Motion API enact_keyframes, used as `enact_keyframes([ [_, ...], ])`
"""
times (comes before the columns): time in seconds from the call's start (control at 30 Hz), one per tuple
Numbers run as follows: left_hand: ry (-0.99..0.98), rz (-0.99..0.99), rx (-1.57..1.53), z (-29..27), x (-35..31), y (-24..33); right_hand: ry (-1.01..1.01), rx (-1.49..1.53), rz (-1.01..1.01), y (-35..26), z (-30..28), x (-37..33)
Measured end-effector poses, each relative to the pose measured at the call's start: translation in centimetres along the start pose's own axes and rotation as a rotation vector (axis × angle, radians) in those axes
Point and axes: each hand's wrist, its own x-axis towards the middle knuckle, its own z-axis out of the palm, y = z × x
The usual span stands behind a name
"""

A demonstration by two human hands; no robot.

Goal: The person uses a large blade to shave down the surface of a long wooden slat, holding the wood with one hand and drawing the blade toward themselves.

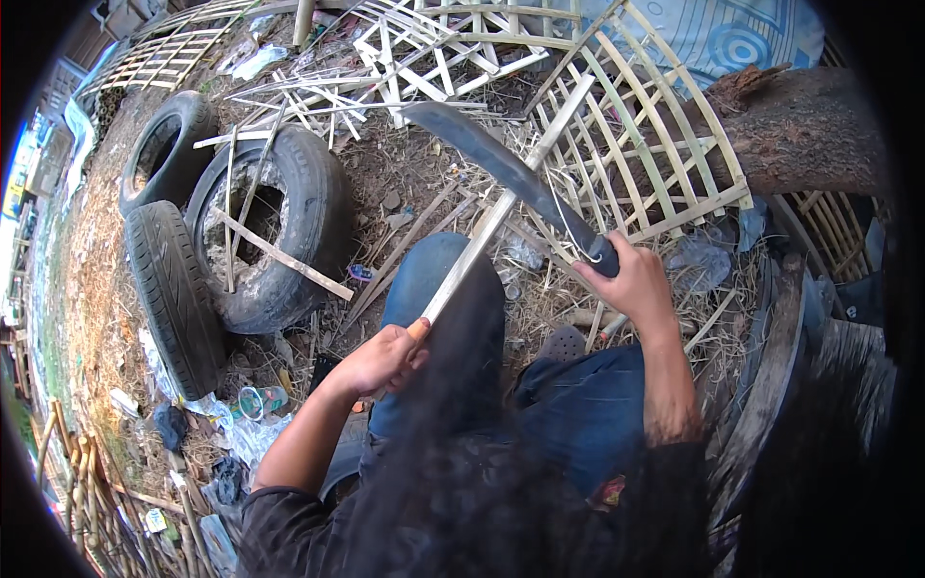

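Note:
My right hand [636, 289] is closed round the dark handle of a machete [491, 159], whose broad black blade points up and to the left. A loop of pale cord hangs from its handle. The blade lies across a long, pale bamboo strip [469, 262], seemingly touching it partway along. My left hand [385, 358] grips the near end of that strip, which slants away from me over my knee toward the upper right. Dark hair blurs part of the view between my arms.
Several old tyres [318, 222] lie on the left, one with loose strips across it. Ahead are a woven bamboo lattice [665, 144] and a heap of pale strips [434, 53]. A thick log [809, 130] lies at the right. Shavings and plastic litter cover the ground.

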Motion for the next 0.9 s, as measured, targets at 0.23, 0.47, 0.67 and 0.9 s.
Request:
enact_keyframes([
  [0.23, 0.2, 0.055, 0.211, 1.9, -0.5, -0.2, -0.009, -0.013, -0.175, -1.2, 1.7, -0.2],
  [0.47, 0.158, 0.069, 0.231, 1.8, -1.7, 1.0, 0.035, -0.1, 0.015, 0.8, 0.8, 1.5],
  [0.67, -0.191, -0.012, -0.235, -1.3, -4.8, 3.9, -0.018, -0.092, 0.07, 0.5, 2.6, 0.6],
  [0.9, -0.319, 0.327, -0.194, -1.3, -5.9, 5.0, -0.192, 0.012, 0.216, -0.1, 4.8, -0.3],
])
